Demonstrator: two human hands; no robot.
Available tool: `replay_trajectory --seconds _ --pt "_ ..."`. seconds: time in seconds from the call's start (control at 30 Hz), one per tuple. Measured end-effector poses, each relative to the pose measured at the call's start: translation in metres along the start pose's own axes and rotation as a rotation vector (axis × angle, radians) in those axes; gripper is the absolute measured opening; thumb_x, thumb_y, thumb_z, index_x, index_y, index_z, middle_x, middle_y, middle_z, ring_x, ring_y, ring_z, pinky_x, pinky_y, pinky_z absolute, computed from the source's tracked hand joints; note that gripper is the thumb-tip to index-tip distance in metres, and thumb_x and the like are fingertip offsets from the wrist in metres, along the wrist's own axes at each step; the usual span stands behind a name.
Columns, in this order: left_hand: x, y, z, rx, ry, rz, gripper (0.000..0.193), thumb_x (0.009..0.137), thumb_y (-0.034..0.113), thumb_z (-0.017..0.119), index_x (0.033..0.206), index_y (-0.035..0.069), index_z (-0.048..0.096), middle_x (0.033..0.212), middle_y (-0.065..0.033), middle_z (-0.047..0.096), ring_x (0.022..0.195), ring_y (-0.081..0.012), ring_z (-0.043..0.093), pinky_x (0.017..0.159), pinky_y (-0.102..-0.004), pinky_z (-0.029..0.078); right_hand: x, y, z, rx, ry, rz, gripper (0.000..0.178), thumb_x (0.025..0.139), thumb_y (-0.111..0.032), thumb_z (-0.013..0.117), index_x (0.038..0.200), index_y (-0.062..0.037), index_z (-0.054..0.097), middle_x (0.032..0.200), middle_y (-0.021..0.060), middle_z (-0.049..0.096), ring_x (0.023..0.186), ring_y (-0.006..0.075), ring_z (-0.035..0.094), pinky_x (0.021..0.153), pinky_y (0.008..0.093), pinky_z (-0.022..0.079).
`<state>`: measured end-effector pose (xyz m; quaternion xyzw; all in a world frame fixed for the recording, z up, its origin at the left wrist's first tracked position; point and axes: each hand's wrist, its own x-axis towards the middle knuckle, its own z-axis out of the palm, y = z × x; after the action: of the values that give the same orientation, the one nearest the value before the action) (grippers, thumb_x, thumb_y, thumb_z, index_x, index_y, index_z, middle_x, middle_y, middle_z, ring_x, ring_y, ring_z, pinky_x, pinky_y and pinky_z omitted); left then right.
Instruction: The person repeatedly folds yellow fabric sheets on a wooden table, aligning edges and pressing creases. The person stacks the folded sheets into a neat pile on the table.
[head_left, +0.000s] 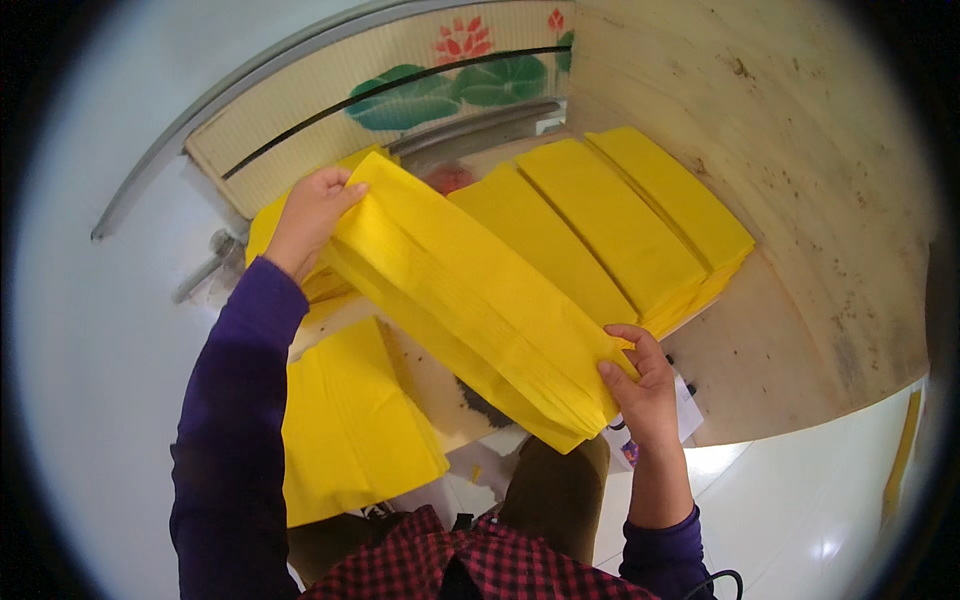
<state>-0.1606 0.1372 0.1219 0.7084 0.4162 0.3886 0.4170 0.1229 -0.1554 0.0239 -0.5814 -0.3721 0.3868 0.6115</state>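
Note:
A long stack of thin yellow sheets (480, 300) slants across the middle, held up by its two ends. My left hand (318, 215) is closed on the upper left end, thumb over the top edge. At the lower right end, my right hand (643, 385) pinches the corner between thumb and fingers. Layered edges show along the near side of the stack. Behind it several more yellow stacks (612, 225) lie side by side on the tabletop (745, 340). Another yellow stack (360, 420) rests at the near left, by my left forearm. More yellow sheets (262, 228) sit partly hidden behind my left hand.
A ribbed cream panel painted with a lotus (300, 120) stands at the back. A tall stained board (760, 130) rises along the right. Something red (449, 178) shows between the stacks. Pale floor tiles (790, 500) lie beyond the table's near edge.

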Motion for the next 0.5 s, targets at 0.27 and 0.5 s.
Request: replay_trajectory --seconds 0.27,0.5 --pt "0.139 -0.018 0.095 0.276 -0.177 -0.117 0.015 0.089 0.018 0.067 0.09 0.003 0.065 0.082 -0.0028 0.065 0.072 -0.0116 0.058 0.066 -0.0272 0.046 0.061 0.007 -0.01 -0.231 0.194 -0.019 0.037 0.088 0.002 0.058 0.124 -0.0062 0.052 0.102 0.0124 0.067 0.078 0.013 0.063 0.071 0.0248 0.051" --pt "0.187 -0.056 0.153 0.367 -0.344 -0.204 0.014 0.091 0.02 0.066 0.085 0.007 0.063 0.077 0.0011 0.061 0.067 -0.0094 0.055 0.063 -0.0257 0.045 0.074 0.025 -0.019 -0.382 0.236 0.036 0.032 0.088 -0.002 0.06 0.12 -0.0064 0.056 0.089 0.0104 0.069 0.058 0.0112 0.057 0.056 0.0257 0.047"
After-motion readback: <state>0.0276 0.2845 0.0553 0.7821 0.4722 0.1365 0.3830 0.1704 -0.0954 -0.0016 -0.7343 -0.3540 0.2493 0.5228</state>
